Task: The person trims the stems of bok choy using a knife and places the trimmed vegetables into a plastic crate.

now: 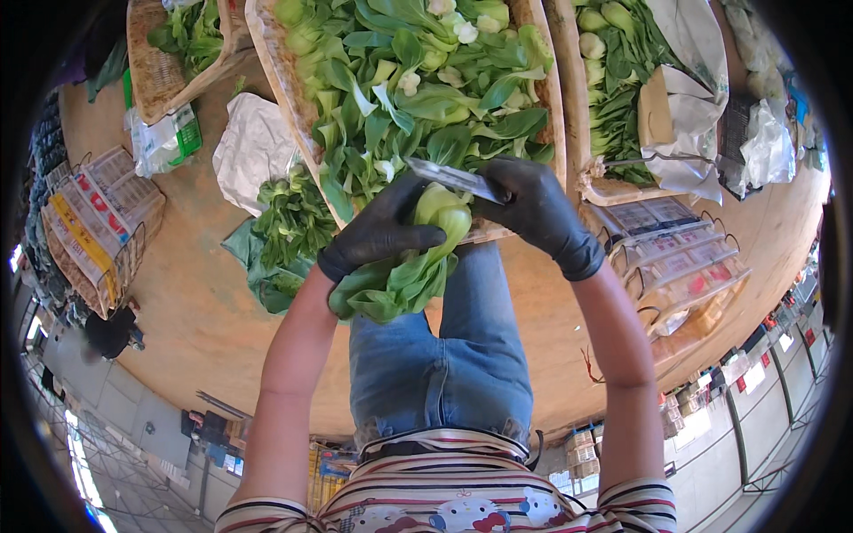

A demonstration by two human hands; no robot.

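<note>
1. Curled round a bok choy [426,262], the left hand [382,227] holds it above the jeans [442,373].
2. The right hand [536,204] is closed on a knife [453,178], blade near the bok choy's base.
3. Ahead sits a crate [557,98] of greens [426,102].

Obstacle: knife [455,179] at bok choy [442,213] base

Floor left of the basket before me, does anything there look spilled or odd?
Yes, mildly: a bunch of greens lies outside the basket, on its left, beside a crumpled sheet. It looks odd because other greens fill the basket, though the bunch may have been set aside on purpose.
</note>
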